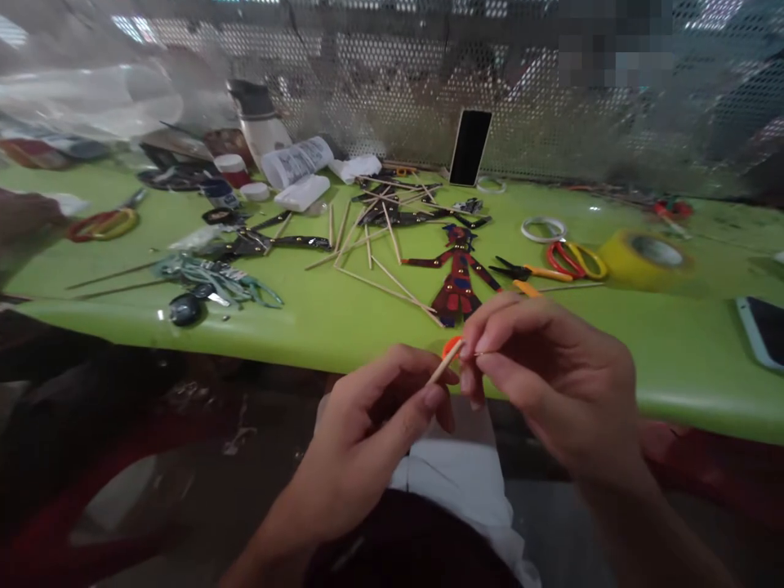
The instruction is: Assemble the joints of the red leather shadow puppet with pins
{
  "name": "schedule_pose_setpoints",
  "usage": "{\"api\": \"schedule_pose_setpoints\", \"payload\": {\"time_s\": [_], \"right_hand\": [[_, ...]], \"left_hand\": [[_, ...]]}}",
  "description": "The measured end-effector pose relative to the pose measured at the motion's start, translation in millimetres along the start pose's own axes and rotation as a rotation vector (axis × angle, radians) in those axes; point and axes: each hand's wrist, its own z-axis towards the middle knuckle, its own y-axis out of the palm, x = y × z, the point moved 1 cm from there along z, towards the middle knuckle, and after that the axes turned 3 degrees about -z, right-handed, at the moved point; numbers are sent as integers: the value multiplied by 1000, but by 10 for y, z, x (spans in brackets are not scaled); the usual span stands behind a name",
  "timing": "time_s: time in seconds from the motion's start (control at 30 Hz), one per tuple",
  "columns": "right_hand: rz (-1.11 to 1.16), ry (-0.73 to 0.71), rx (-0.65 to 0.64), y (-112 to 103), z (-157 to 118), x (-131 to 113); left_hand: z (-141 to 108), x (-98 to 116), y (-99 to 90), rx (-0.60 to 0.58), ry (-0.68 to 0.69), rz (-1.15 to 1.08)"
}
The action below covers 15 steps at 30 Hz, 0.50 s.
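Near the table's front edge, my left hand [392, 416] is closed round a short wooden stick [446, 362], which tilts up to the right. My right hand [545, 367] pinches at the tip of the stick; a fine thread-like bit shows between its fingers, too small to name. Just behind the stick is an orange object [451, 345], mostly hidden. Beyond my hands a red and blue jointed puppet figure [461, 273] with gold fasteners lies flat. Wooden sticks [367, 245] are spread to its left, some touching dark jointed figures [398, 214].
To the right lie red-and-yellow scissors [576, 260], pliers [532, 270], yellow tape [643, 257] and a phone [763, 331]. Another phone [470, 147] leans upright at the back. Green strings [214, 278] and a key [187, 309] lie left. Another person's hand [28, 216] is far left.
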Motion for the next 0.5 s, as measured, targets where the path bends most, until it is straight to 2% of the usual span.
{"api": "schedule_pose_setpoints", "payload": {"time_s": [0.1, 0.23, 0.4, 0.5], "right_hand": [[11, 10, 5, 97, -44, -20], [-17, -8, -47, 114, -42, 20], [-122, -16, -16, -64, -72, 74], [-183, 63, -60, -223, -285, 156]], "left_hand": [[-44, -11, -29, -12, -17, -27], [-44, -43, -75, -60, -53, -74], [1, -139, -79, -112, -61, -125], [12, -203, -109, -74, -38, -26]]}}
